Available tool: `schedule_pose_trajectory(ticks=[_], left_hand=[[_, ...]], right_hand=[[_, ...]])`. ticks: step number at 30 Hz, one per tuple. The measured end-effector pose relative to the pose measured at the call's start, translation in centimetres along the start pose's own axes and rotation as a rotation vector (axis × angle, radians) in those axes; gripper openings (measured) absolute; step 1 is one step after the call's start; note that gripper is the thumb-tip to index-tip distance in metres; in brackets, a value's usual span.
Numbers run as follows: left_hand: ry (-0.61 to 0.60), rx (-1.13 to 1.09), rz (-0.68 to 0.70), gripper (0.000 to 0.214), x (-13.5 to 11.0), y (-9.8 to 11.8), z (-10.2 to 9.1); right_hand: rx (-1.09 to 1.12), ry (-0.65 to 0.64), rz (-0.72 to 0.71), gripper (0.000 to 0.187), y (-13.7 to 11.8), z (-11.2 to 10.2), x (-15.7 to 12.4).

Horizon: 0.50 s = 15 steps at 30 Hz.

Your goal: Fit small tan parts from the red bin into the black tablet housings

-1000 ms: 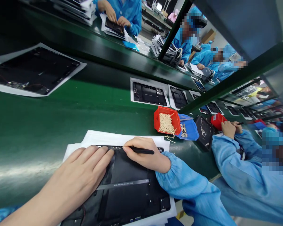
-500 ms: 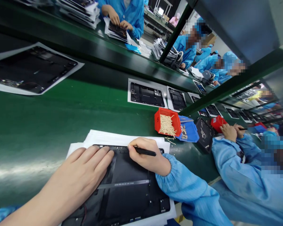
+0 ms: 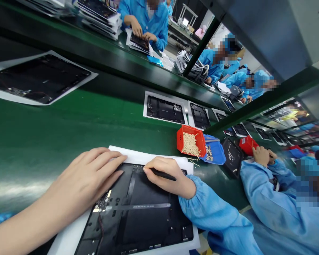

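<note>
Green bench mat [image 3: 42, 131] at left; L hand [image 3: 87, 173] open wide, lying flat by top-left corner of black tablet back panel [image 3: 138, 209], which sits on white paper sheet [image 3: 149, 157]; R hand [image 3: 164, 177] in narrow pinch on black stylus [image 3: 163, 173] over panel; red bin [image 3: 190, 143] of wooden sticks beside blue tray [image 3: 215, 152]; co-worker's blue sleeve [image 3: 266, 187] far right.

No wording can be read clearly anywhere in view. A small dark mark is showing on the outer wall of the red plastic bin [image 3: 179, 140], but it is too small to make out. A row of tiny printing is running along the grey strip [image 3: 140, 205] across the black tablet back panel [image 3: 149, 226], and it is too small and blurred to read.
</note>
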<state>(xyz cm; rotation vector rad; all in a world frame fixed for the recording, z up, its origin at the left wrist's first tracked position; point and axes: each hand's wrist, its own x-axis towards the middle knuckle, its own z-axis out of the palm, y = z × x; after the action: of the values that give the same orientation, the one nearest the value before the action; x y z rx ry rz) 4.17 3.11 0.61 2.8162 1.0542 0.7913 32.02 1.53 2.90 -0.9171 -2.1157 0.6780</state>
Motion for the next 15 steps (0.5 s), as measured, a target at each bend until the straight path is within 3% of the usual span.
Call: schedule_pose_trajectory(ticks=[3, 8, 15], left_hand=[[-0.002, -0.074, -0.011, 0.038, 0.4, -0.6, 0.7], [-0.021, -0.146, 0.01, 0.036, 1.6, -0.4, 1.3], [-0.032, 0.086, 0.171, 0.034, 2.5, -0.1, 0.6]], right_hand=[[0.019, 0.053, 0.01, 0.019, 0.0, 0.6, 0.7], [0.026, 0.028, 0.045, 0.021, 0.5, 2.1, 1.4], [0.006, 0.074, 0.054, 0.022, 0.8, 2.5, 1.5]])
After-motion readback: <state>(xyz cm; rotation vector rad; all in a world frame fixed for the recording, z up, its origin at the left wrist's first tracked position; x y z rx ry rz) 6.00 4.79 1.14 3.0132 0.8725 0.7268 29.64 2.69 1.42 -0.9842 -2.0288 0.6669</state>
